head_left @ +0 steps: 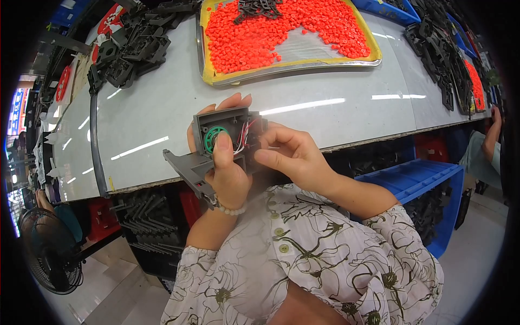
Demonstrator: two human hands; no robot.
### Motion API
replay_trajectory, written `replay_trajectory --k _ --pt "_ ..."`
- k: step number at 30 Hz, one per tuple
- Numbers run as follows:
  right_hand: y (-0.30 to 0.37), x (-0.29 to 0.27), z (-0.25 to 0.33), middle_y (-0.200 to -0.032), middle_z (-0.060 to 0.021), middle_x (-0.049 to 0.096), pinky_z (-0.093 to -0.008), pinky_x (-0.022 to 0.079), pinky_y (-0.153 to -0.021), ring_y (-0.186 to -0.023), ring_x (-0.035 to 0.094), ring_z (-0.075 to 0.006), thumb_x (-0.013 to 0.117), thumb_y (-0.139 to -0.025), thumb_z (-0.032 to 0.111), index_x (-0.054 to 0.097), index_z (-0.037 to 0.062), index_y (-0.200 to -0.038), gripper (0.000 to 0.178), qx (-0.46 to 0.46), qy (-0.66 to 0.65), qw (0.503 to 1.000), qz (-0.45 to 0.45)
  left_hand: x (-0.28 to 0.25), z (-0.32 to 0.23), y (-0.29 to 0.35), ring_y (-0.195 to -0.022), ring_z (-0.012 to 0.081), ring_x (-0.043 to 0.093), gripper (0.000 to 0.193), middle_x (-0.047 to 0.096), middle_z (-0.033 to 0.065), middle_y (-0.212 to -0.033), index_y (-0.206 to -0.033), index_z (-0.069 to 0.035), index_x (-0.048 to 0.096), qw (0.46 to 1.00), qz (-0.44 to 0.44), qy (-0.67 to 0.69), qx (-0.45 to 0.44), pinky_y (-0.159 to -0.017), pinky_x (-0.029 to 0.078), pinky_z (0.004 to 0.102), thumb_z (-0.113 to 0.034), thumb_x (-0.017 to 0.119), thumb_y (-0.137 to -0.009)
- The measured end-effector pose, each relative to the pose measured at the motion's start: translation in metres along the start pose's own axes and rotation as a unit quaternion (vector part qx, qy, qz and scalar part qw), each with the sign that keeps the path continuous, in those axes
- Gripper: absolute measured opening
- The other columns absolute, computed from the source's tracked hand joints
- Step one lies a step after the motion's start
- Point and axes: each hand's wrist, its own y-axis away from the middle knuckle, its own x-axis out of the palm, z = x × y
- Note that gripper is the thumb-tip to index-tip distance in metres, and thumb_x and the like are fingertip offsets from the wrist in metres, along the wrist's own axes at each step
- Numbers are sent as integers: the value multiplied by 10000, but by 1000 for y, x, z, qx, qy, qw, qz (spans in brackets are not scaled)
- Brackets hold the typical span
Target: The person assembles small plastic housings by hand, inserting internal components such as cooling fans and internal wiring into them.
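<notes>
A dark grey plastic housing [187, 167] is held tilted in front of my chest, just off the table's near edge. My left hand [232, 181] is closed around it from below and behind, with several fingertips showing over its top. The left thumb presses on a green round wheel [209, 138] inside the housing. Thin red and white wires [244, 138] run down beside that wheel. My right hand [303, 160] is at the housing's right side, thumb and forefinger closed together close to the wires. What lies between those fingertips is hidden.
A yellow-edged metal tray [303, 66] of small red pieces stands on the grey table [146, 130], black parts on top. Black plastic parts [135, 51] are heaped at the left and right. Blue crates [428, 184] and a black fan [51, 252] stand below.
</notes>
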Motion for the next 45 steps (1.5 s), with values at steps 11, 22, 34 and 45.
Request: replay_trajectory --k 11,22,34,45 --pt "-1 -8 -2 -885 2 546 -233 423 -765 -834 513 -67 624 -851 152 552 24 -872 148 29 -85 996 12 -4 -2 -2 -1089 303 518 375 493 251 -1176 -1194 -30 309 999 9 24 -22 -847 487 378 -164 452 -874" --pt "-4 -6 -2 -825 6 557 -223 435 -713 -775 525 -68 637 -844 175 555 14 -883 185 58 -43 997 -11 -2 0 2 -1093 365 515 402 490 265 -1164 -1189 11 343 995 23 -92 36 -806 523 383 -180 436 -848" --pt "-8 -10 -15 -854 5 555 -221 450 -732 -822 537 -62 635 -835 105 530 24 -876 139 35 -84 996 -10 -4 6 1 -1105 344 508 381 490 254 -1172 -1193 -18 348 995 19 -83 43 -813 520 387 -185 430 -861" --pt "-9 -10 -10 -1073 -82 576 -258 455 -856 -976 555 -118 624 -835 102 466 -38 -1216 436 16 -94 995 18 2 0 0 -1117 306 495 407 482 258 -1180 -1169 -29 286 1000 15 -5 -14 -896 459 391 -204 467 -849"
